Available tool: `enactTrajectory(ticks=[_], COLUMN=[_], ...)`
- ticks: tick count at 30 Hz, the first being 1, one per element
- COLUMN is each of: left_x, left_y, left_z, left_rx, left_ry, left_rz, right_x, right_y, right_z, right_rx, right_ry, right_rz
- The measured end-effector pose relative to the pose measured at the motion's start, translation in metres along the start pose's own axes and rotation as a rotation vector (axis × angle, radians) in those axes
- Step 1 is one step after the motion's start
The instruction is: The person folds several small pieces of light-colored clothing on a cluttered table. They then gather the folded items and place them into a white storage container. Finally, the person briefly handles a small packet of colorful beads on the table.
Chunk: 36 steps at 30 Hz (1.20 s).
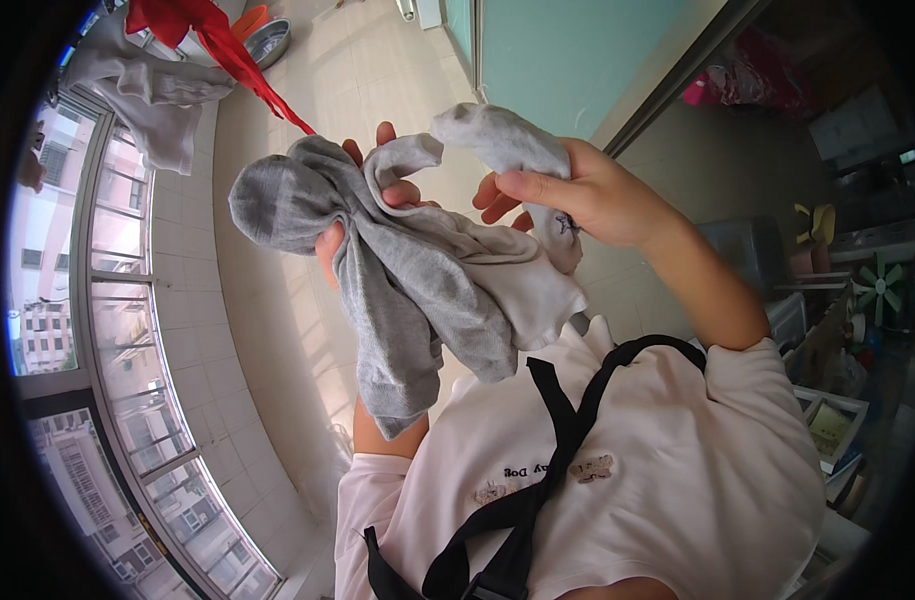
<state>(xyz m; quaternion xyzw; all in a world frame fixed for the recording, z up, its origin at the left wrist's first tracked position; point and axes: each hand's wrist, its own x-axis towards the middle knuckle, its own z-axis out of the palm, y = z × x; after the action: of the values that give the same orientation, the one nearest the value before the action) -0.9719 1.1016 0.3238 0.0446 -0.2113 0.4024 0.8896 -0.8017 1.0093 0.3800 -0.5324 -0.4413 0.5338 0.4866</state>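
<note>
My left hand (329, 246) is shut on a bunch of socks, its palm mostly hidden behind the cloth. Among them is a pair of grey socks (427, 277), bunched at the grip, with toe and cuff ends hanging out. Tucked against these is an off-white sock (525, 277), whose other end curls over my left fingers. Between thumb and fingers, my right hand (577, 187) pinches a light grey sock (495, 135) bearing a small dark star. It droops on both sides of the hand, close to the bunch.
Red cloth (217, 45) and pale garments (142, 97) hang at upper left beside barred windows (120, 202). A metal basin (268, 43) sits on the tiled floor (352, 82). A frosted glass door (577, 52) stands ahead; cluttered shelves (832, 412) are at right. Black straps (547, 480) cross my shirt.
</note>
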Motion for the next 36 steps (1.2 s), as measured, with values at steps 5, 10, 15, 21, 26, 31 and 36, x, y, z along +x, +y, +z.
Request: enactTrajectory(ticks=[5, 10, 15, 21, 26, 31, 36], left_x=[0.012, 0.020, 0.028, 0.074, 0.142, 0.219, 0.302], left_y=[-0.043, -0.155, -0.246, -0.396, -0.513, -0.587, -0.628], left_z=[-0.023, -0.016, -0.070, -0.103, -0.135, -0.189, -0.243], left_rx=[0.320, 0.528, 0.755, 0.408, 0.395, 0.417, 0.335], left_ry=[0.289, 0.415, 0.012, 0.178, 0.397, 0.410, 0.532], left_rz=[-0.204, -0.417, -0.638, -0.876, -0.767, -0.692, -0.634], right_x=[-0.044, -0.120, -0.181, -0.222, -0.251, -0.234, -0.175], right_y=[0.021, 0.044, 0.047, 0.049, 0.060, 0.035, 0.039], right_z=[-0.009, -0.126, -0.218, -0.348, -0.466, -0.575, -0.684], right_rx=[-0.114, -0.212, -0.036, 0.249, -0.083, -0.239, -0.193], right_ry=[0.121, 0.334, 0.654, 0.969, 0.944, 0.826, 0.673], right_rz=[0.033, -0.055, -0.185, -0.190, -0.180, -0.151, -0.039])
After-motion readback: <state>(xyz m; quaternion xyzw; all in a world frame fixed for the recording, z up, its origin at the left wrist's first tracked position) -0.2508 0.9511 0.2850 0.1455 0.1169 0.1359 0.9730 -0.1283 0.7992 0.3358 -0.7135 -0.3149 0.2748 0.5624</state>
